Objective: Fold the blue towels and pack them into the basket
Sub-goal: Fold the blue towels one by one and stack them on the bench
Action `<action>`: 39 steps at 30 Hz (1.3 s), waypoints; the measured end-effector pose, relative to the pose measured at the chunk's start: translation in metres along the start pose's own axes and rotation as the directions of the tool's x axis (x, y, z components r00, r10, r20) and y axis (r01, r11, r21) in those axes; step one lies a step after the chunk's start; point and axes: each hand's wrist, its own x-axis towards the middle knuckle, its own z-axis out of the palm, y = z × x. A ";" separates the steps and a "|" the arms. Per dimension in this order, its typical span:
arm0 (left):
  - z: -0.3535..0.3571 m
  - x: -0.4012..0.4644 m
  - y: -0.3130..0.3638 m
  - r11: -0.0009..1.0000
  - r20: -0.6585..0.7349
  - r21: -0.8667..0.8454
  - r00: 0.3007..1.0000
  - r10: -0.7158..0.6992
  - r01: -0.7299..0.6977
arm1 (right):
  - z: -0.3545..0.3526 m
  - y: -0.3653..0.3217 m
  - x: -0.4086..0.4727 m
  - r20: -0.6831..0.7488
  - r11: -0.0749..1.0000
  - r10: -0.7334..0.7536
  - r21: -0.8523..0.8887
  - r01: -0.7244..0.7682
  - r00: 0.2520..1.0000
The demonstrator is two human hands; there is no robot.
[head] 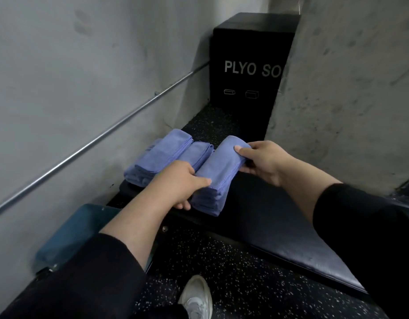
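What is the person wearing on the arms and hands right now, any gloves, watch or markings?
Both arms wear long black sleeves, pushed up so the forearms are bare. The left hand and right hand are bare: no gloves, rings or watch show. The left sleeve and right sleeve are plain, with no logo or marking visible.
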 end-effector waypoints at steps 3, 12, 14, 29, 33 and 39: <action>-0.004 0.002 0.001 0.949 -0.056 0.309 0.995 0.088 -0.066 | 0.009 0.006 0.014 0.017 0.998 0.019 -0.061 -0.018 1.000; 0.010 0.006 0.014 0.759 0.086 0.615 0.975 0.206 -0.215 | 0.017 0.030 0.028 -0.134 0.659 -0.370 -0.735 0.158 0.919; 0.010 0.005 0.016 0.724 0.054 0.639 0.953 0.298 -0.262 | 0.013 0.033 0.025 -0.030 0.467 -0.599 -0.825 0.319 0.801; 0.009 0.001 0.037 0.711 0.057 0.648 0.949 0.311 -0.272 | -0.007 0.041 -0.002 0.194 0.435 -0.544 -0.767 0.472 0.816; 0.018 0.000 0.050 0.793 -0.043 0.537 0.930 0.366 -0.287 | -0.029 0.038 -0.027 0.068 0.542 -0.624 -0.681 0.493 0.779; 0.062 -0.016 0.090 0.823 -0.170 0.359 0.837 0.520 -0.439 | -0.099 0.046 -0.095 0.001 0.557 -0.559 -0.740 0.377 0.829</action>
